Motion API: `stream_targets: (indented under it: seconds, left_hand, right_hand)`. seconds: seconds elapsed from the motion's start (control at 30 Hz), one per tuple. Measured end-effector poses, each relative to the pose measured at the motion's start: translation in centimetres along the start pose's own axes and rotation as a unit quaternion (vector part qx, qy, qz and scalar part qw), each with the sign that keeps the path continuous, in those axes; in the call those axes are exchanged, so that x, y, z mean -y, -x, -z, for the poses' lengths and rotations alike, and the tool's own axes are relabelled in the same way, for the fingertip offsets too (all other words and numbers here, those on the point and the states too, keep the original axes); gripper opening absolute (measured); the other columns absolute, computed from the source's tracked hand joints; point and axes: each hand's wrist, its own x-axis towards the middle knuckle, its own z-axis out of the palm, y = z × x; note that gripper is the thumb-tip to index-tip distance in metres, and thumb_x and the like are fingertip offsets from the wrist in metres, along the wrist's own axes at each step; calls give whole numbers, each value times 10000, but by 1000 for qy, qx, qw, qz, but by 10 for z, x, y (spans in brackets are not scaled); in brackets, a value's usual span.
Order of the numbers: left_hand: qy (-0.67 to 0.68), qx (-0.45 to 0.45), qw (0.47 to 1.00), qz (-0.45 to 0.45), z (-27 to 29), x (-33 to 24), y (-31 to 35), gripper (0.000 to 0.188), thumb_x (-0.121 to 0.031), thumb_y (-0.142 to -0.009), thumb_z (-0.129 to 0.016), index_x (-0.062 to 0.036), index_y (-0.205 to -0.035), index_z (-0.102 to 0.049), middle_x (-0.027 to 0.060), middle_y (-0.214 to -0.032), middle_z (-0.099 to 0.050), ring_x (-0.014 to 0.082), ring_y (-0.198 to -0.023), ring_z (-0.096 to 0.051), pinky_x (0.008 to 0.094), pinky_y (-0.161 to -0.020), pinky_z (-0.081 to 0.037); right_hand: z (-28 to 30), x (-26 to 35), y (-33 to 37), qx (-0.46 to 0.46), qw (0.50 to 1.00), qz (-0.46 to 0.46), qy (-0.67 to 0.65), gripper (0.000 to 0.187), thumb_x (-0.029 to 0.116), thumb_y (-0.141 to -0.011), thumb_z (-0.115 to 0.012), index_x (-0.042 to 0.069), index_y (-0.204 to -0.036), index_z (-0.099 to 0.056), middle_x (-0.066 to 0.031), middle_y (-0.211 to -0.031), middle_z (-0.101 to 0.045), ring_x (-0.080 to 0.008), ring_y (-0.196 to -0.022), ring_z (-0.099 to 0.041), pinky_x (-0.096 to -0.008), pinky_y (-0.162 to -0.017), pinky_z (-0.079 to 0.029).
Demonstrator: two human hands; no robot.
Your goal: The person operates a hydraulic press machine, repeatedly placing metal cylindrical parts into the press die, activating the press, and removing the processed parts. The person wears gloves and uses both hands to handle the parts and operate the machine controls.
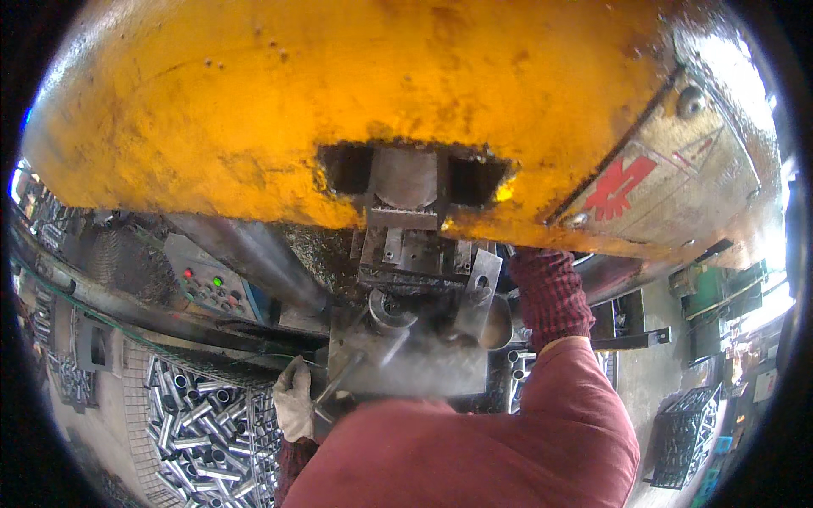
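Observation:
My left hand point(293, 401), in a pale work glove, is low beside the metal work plate point(423, 372), over the edge of a wire bin. Its fingers point up and show too little to tell whether they are closed. A thin metal rod point(340, 379) slants close to it. My right arm point(555, 309), in a dark red knitted cuff, reaches up under the yellow machine body point(339, 93), which hides the hand. Between the arms stand a curved metal clamp piece point(391, 311), a slotted bracket point(479, 292) and a steel die block point(411, 258).
The wire bin point(135, 406) at lower left holds many shiny cut tubes point(203, 440). A grey control box point(212, 279) with red and green lights sits at left. Above the plate, the machine's ram point(405, 182) shows in an opening. A wire crate point(684, 436) stands at right.

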Motion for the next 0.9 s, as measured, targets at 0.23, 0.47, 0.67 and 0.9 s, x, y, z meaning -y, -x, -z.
stream_targets:
  seconds: [0.23, 0.47, 0.67, 0.9]
  left_hand:
    - [-11, 79, 994, -74, -8, -19, -9, 458, -286, -1124, -771, 52, -1434, -758, 173, -1355, -815, 234, -1255, -743, 368, -1145, -541]
    - [-11, 71, 997, -18, -2, -8, 0, 437, -245, -1110, -768, 53, -1429, -761, 156, -1361, -814, 220, -1248, -737, 370, -1144, -535]
    - [-45, 36, 998, -30, 6, -1, 8, 430, -236, -1123, -717, 53, -1438, -759, 156, -1329, -822, 214, -1214, -743, 360, -1106, -553]
    - [-53, 54, 996, -39, 0, 0, 10, 446, -269, -1120, -706, 41, -1436, -763, 181, -1327, -826, 246, -1189, -771, 374, -1087, -573]
  right_hand:
    - [34, 35, -9, 93, 990, 39, 97, 426, 246, -1099, -675, 71, -1487, -684, -130, -1436, -736, -327, -1310, -697, -461, -1164, -539]
    - [-5, 56, 8, -22, 999, 30, 1, 420, 231, -1095, -684, 67, -1481, -682, -127, -1425, -738, -319, -1295, -703, -454, -1156, -543]
    - [-40, 74, 16, -225, 920, -40, -319, 415, 218, -1092, -691, 62, -1476, -681, -124, -1416, -739, -311, -1282, -708, -448, -1150, -547]
    - [-42, 75, 30, -255, 887, -41, -383, 410, 203, -1088, -700, 58, -1470, -679, -121, -1405, -741, -303, -1268, -713, -441, -1142, -551]
